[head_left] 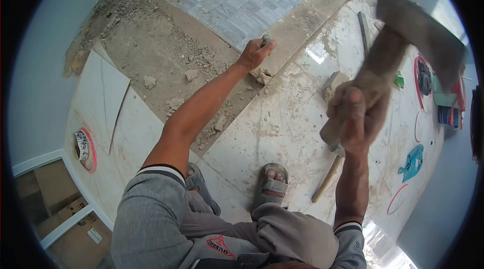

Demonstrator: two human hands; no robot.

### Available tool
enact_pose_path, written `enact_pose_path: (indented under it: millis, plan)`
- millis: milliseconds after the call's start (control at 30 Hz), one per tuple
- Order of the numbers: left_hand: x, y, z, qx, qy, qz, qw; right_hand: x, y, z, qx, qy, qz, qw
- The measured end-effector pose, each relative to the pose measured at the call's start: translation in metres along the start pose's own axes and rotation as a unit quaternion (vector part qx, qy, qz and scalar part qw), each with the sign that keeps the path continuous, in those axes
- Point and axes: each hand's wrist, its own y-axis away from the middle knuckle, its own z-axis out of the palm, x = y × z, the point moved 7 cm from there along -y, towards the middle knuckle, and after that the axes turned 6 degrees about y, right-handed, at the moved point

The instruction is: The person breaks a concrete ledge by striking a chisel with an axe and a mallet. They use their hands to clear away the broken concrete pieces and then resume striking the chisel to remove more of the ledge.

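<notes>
My right hand (355, 115) is closed round the thick handle of a hammer (421, 34), raised close to the camera. Its broad metal head is smeared by motion. Farther forward, my left hand (258, 53) is a fist round a chisel (265, 39); only its grey end shows above the fingers. That fist is over the corner where the stone ledge (302, 22) meets the rubble-covered strip (166, 47). A broken chunk (261, 76) lies just below it. On the tiles under my right forearm rests a tool with a wooden handle (326, 181), its upper end partly hidden.
Tiled stairs (227, 9) descend beyond the ledge. A loose tile (103, 97) and a round container (81, 146) are at left. At right lie a stone block (335, 85), a bar (364, 32), a teal bag (412, 162) and a bucket (447, 115).
</notes>
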Motion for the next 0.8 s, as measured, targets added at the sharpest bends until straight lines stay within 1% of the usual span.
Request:
enact_pose_path:
  millis: [33, 100, 167, 200, 267, 300, 333, 367, 400, 433, 500, 533, 567, 600, 633, 667, 733, 800]
  plan:
    - [0.001, 0.001, 0.001, 0.000, 0.000, 0.000, 1.000, -0.004, -0.005, -0.001, 0.000, 0.000, 0.000, 1.000]
    - [0.003, 0.004, 0.004, -0.022, -0.002, 0.004, 1.000, -0.025, -0.017, -0.009, 0.049, 0.007, -0.041, 0.998]
    - [0.007, 0.004, 0.007, -0.023, -0.021, 0.002, 0.999, -0.039, -0.027, -0.009, 0.093, 0.006, -0.086, 0.992]
    - [0.009, 0.002, 0.009, -0.028, -0.039, 0.003, 0.999, -0.040, -0.032, -0.003, 0.092, -0.004, -0.101, 0.991]
    - [0.008, 0.002, 0.011, -0.026, -0.038, 0.018, 0.999, 0.011, -0.026, -0.007, 0.014, 0.047, -0.073, 0.996]
    - [0.007, 0.003, 0.013, -0.035, -0.035, 0.029, 0.998, 0.026, -0.018, 0.013, 0.017, 0.005, -0.013, 1.000]
    - [0.008, 0.003, 0.012, -0.027, -0.039, 0.037, 0.998, 0.059, -0.002, 0.019, -0.039, 0.118, 0.118, 0.985]
    - [0.007, 0.004, 0.012, -0.028, -0.039, 0.039, 0.998, 0.094, 0.011, 0.029, -0.195, 0.305, 0.184, 0.914]
    - [0.008, 0.004, 0.010, -0.017, -0.037, 0.044, 0.998, 0.107, 0.020, 0.043, -0.302, 0.370, 0.224, 0.850]
    - [0.010, 0.004, 0.008, -0.007, -0.036, 0.050, 0.998, 0.107, 0.022, 0.043, -0.280, 0.344, 0.225, 0.867]
    - [0.013, -0.001, 0.006, -0.024, -0.032, 0.044, 0.998, 0.086, 0.020, 0.037, -0.263, 0.305, 0.258, 0.878]
    - [0.011, 0.004, 0.011, -0.040, -0.026, 0.024, 0.999, 0.066, 0.013, 0.032, -0.232, 0.303, 0.234, 0.894]
    - [0.011, 0.003, 0.013, -0.043, -0.024, 0.021, 0.999, 0.045, 0.002, 0.027, -0.200, 0.301, 0.205, 0.910]
    - [0.012, 0.002, 0.012, -0.039, -0.031, 0.023, 0.998, 0.018, -0.012, 0.017, -0.123, 0.237, 0.162, 0.950]
    - [0.009, 0.001, 0.012, -0.035, -0.039, 0.025, 0.998, -0.001, -0.020, 0.006, -0.044, 0.171, 0.117, 0.977]
    - [0.006, 0.000, 0.011, -0.032, -0.048, 0.022, 0.998, 0.003, -0.021, 0.006, -0.042, 0.172, 0.119, 0.977]
    - [0.004, 0.000, 0.010, -0.040, -0.056, 0.017, 0.997, 0.006, -0.035, 0.004, 0.009, 0.071, 0.033, 0.997]
    - [0.006, 0.003, 0.011, -0.047, -0.066, 0.017, 0.997, 0.008, -0.036, -0.002, 0.061, -0.031, -0.059, 0.996]
